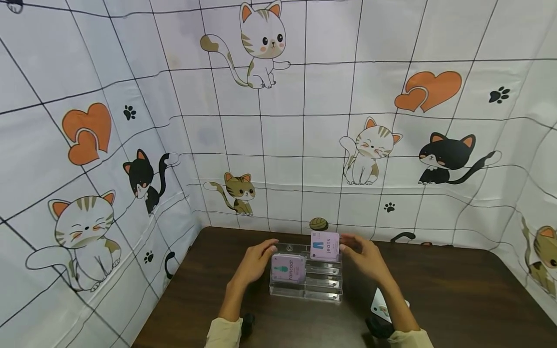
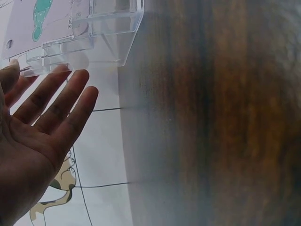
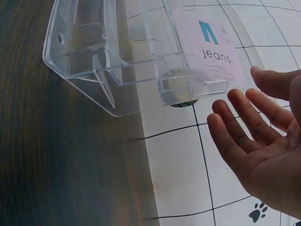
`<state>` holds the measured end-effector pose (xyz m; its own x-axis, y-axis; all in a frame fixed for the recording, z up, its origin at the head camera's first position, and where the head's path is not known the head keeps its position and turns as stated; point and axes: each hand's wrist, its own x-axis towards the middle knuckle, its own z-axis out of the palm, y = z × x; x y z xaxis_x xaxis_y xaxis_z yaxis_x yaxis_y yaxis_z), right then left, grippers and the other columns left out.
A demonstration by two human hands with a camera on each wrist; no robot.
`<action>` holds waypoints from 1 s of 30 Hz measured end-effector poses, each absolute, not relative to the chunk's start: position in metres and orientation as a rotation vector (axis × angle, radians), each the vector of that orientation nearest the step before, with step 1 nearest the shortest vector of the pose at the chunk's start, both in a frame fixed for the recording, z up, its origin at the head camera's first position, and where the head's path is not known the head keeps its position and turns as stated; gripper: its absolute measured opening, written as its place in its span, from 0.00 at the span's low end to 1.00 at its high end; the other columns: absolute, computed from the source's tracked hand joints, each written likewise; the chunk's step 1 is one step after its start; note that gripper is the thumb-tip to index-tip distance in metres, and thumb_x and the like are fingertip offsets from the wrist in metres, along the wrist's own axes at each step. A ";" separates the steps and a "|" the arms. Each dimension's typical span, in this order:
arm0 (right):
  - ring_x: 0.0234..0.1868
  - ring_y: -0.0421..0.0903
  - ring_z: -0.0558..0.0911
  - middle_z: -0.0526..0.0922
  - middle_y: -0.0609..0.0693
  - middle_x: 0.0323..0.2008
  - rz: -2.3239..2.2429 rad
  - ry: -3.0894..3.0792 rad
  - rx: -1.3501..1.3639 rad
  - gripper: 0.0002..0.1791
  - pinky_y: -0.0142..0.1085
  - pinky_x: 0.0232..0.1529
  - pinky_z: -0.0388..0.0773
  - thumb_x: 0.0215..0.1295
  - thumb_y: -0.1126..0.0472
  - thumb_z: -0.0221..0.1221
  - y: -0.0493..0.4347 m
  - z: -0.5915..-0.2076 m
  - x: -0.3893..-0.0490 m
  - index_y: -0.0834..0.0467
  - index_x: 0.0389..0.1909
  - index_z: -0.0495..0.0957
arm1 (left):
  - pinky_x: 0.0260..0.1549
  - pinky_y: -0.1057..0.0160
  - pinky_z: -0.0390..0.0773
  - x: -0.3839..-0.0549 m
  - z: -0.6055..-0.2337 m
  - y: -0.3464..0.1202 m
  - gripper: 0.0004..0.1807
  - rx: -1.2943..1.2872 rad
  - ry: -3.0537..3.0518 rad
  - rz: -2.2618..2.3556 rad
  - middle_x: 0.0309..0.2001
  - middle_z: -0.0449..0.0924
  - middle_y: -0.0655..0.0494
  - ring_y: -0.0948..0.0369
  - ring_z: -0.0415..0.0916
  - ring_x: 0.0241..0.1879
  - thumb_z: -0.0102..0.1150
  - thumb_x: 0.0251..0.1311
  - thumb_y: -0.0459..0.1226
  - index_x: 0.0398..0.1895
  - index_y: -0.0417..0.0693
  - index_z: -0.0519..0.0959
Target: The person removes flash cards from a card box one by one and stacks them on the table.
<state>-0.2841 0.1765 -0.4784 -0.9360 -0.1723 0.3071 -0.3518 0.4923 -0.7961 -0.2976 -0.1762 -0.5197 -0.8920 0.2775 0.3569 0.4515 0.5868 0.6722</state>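
Observation:
A clear plastic tiered card holder (image 1: 324, 295) stands on the dark table. In its left column sits a lilac card marked "raincoat" (image 1: 288, 268), and at the top of the right column a lilac "jeans" card (image 1: 325, 246). My left hand (image 1: 256, 261) is at the holder's upper left side; in the left wrist view its fingers (image 2: 70, 115) are extended, the tips at the clear edge. On the other side, my right hand (image 1: 366, 257) is beside the jeans card; in the right wrist view its fingers (image 3: 244, 125) are loosely spread, with nothing between them and the thumb.
A white card with a picture (image 1: 379, 305) lies on the table by my right forearm, partly covered by it. Behind the table (image 1: 444, 290) hangs a white sheet (image 1: 283, 135) printed with cats, hearts and grid lines.

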 end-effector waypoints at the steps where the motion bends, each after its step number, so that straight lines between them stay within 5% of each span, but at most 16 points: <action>1: 0.60 0.61 0.87 0.89 0.63 0.57 1.429 -2.546 0.447 0.22 0.40 0.59 0.83 0.78 0.61 0.64 0.176 -0.478 -0.285 0.67 0.66 0.79 | 0.60 0.40 0.83 -0.298 -0.519 -0.175 0.23 -0.608 -2.603 -1.199 0.59 0.88 0.42 0.48 0.87 0.55 0.49 0.85 0.44 0.71 0.41 0.78; 11: 0.61 0.62 0.87 0.89 0.64 0.57 1.406 -2.551 0.331 0.21 0.45 0.59 0.82 0.78 0.60 0.64 0.172 -0.485 -0.293 0.64 0.66 0.79 | 0.59 0.41 0.83 -0.298 -0.518 -0.173 0.23 -0.612 -2.613 -1.228 0.58 0.88 0.43 0.52 0.86 0.51 0.49 0.85 0.44 0.72 0.42 0.78; 19: 0.43 0.45 0.85 0.88 0.57 0.41 1.404 -2.475 0.178 0.12 0.27 0.45 0.80 0.74 0.63 0.68 0.161 -0.486 -0.291 0.64 0.53 0.85 | 0.62 0.40 0.82 -0.298 -0.519 -0.174 0.24 -0.606 -2.628 -1.239 0.61 0.87 0.42 0.46 0.86 0.59 0.49 0.85 0.46 0.73 0.44 0.78; 30: 0.40 0.41 0.81 0.89 0.60 0.44 1.443 -2.446 0.177 0.10 0.29 0.43 0.76 0.79 0.62 0.63 0.159 -0.478 -0.289 0.63 0.52 0.84 | 0.63 0.39 0.81 -0.299 -0.519 -0.177 0.23 -0.583 -2.629 -1.235 0.62 0.86 0.40 0.45 0.86 0.60 0.49 0.84 0.44 0.72 0.45 0.78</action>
